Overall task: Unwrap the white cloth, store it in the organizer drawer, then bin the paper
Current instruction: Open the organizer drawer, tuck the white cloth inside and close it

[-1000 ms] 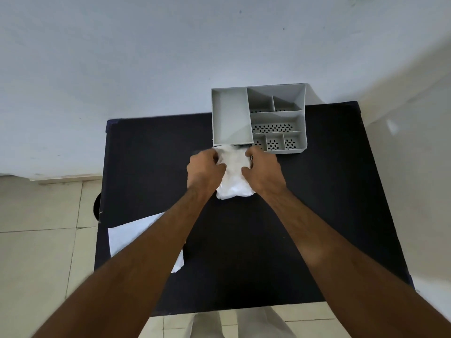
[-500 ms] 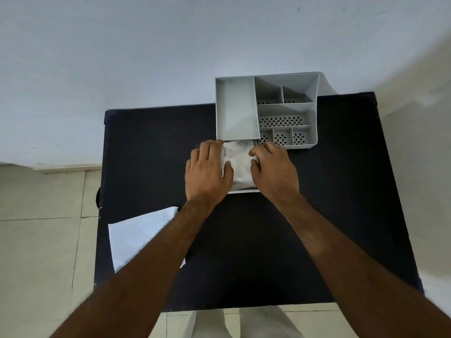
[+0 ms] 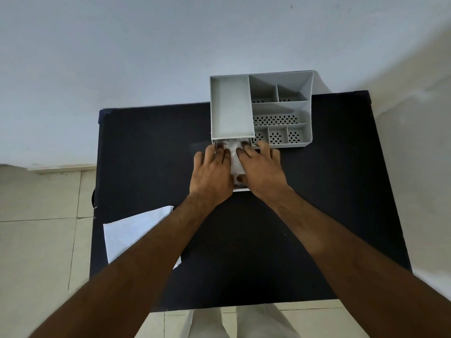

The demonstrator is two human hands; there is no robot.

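The white cloth (image 3: 234, 156) lies bunched in the pulled-out drawer (image 3: 241, 190) at the front left of the grey organizer (image 3: 308, 113). My left hand (image 3: 211, 175) rests on the cloth's left side and my right hand (image 3: 263, 170) on its right side. The fingers of both hands lie flat on the cloth and point toward the organizer. Most of the cloth and drawer is hidden under my hands. The white paper (image 3: 133, 231) lies flat at the table's left front edge, partly under my left forearm.
The black table (image 3: 151, 147) stands against a pale wall, with the organizer at its back edge. A tiled floor shows to the left and in front. My legs in light trousers are below the table's near edge.
My hands carried the cloth from above the table down into the open drawer, and their fingers flattened over it and slid toward the organizer. The paper has not moved.
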